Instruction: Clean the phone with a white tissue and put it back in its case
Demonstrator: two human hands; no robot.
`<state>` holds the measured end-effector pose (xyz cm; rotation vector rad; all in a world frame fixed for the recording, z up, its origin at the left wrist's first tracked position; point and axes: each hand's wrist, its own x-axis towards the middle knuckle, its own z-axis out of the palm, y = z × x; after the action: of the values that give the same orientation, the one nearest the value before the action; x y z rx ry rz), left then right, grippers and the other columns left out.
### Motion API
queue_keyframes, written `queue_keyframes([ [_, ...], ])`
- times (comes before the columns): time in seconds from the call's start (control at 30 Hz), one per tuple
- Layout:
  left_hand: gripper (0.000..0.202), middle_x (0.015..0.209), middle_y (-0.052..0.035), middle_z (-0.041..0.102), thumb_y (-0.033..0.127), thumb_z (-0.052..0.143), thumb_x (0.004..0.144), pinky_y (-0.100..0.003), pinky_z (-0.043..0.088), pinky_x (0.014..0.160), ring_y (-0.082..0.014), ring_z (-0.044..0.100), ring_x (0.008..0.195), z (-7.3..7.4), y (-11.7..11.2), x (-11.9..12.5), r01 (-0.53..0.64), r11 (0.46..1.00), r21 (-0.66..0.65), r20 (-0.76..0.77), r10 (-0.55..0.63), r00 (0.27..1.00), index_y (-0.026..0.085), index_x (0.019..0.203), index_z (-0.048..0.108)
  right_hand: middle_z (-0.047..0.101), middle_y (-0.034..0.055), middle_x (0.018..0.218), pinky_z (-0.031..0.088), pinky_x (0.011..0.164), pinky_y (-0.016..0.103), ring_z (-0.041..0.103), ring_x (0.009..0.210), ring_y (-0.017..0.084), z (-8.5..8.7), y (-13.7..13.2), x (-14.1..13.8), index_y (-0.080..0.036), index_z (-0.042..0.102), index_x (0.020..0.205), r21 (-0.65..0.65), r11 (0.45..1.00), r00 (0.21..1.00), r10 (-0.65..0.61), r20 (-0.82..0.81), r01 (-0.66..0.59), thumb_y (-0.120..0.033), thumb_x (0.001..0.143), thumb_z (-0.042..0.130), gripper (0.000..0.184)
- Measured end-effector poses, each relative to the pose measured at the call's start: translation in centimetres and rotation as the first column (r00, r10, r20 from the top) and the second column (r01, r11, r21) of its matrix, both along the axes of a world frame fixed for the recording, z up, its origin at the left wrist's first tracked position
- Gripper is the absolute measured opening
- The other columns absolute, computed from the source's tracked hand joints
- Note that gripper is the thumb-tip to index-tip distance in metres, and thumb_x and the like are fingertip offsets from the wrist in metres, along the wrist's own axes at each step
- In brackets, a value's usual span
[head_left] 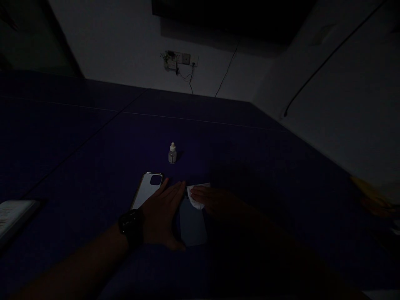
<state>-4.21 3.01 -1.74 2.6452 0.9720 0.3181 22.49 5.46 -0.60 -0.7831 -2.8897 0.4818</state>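
Head view — right hand (217, 201) on cloth (194, 198)

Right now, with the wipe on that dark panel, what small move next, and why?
Probably slide the white wipe down across the dark panel: the right hand has it at the panel's top edge, and the left hand lies against the panel's side.

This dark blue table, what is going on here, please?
A person works with bare hands at the dark blue table. The left hand, with a black wristwatch, lies flat against the edge of a dark rectangular slab, perhaps a phone. The right hand holds a crumpled white tissue on its far end. Beside the left hand lies a pale-backed phone or case; beyond stands a small clear dropper bottle with a white cap.
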Motion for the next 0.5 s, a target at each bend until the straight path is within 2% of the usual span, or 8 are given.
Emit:
queue_keyframes([
  [0.13,0.146,0.161,-0.0340,0.027,0.078,0.069,0.057,-0.069,0.003,0.123,-0.0447,0.028,0.151,0.0,0.0,0.1,0.013,1.000,-0.008,-0.011,-0.013,1.000,0.006,0.160,-0.005,0.052,0.0148,0.154,0.040,0.120,0.042,0.045,0.146,0.021,-0.4,-2.5,0.9,-0.011,0.054,0.146,-0.026,0.997,0.996,0.069,-0.058,-0.071,-0.011,0.094,0.042,0.053],
  [0.2,0.147,0.161,-0.0350,0.028,0.078,0.069,0.056,-0.069,0.003,0.122,-0.0454,0.028,0.151,0.0,0.0,0.1,0.007,1.000,-0.026,-0.022,-0.007,1.000,0.004,0.160,-0.003,0.052,0.0156,0.153,0.041,0.120,0.042,0.046,0.145,0.022,-0.7,-2.2,0.8,-0.010,0.053,0.146,-0.024,0.999,0.997,0.033,-0.072,-0.035,-0.011,0.094,0.043,0.053],
  [0.33,0.146,0.162,-0.0333,0.026,0.078,0.069,0.057,-0.069,0.003,0.122,-0.0459,0.030,0.150,0.0,0.0,0.0,0.009,1.000,-0.003,-0.006,-0.009,1.000,0.007,0.160,-0.005,0.054,0.0150,0.152,0.042,0.119,0.042,0.049,0.143,0.022,-0.8,0.4,-0.2,-0.012,0.053,0.147,0.016,0.997,0.995,-0.079,-0.059,0.080,-0.011,0.094,0.042,0.055],
  [0.4,0.144,0.163,-0.0316,0.025,0.078,0.069,0.059,-0.068,0.002,0.123,-0.0455,0.031,0.150,-0.1,0.0,-0.1,0.020,1.000,0.019,0.010,-0.021,1.000,0.009,0.160,-0.007,0.053,0.0154,0.152,0.042,0.119,0.043,0.048,0.143,0.022,-0.7,0.8,-0.3,-0.011,0.053,0.147,0.022,0.997,0.996,-0.066,-0.052,0.067,-0.011,0.093,0.043,0.055],
  [0.5,0.145,0.163,-0.0317,0.026,0.078,0.069,0.058,-0.068,0.002,0.123,-0.0457,0.032,0.150,-0.2,0.1,-0.2,0.030,0.999,0.028,0.020,-0.030,0.999,0.009,0.161,-0.007,0.054,0.0140,0.152,0.042,0.119,0.042,0.049,0.143,0.021,-0.8,-0.9,0.3,-0.014,0.053,0.146,0.005,1.000,0.996,-0.009,-0.086,0.010,-0.011,0.094,0.042,0.054],
])
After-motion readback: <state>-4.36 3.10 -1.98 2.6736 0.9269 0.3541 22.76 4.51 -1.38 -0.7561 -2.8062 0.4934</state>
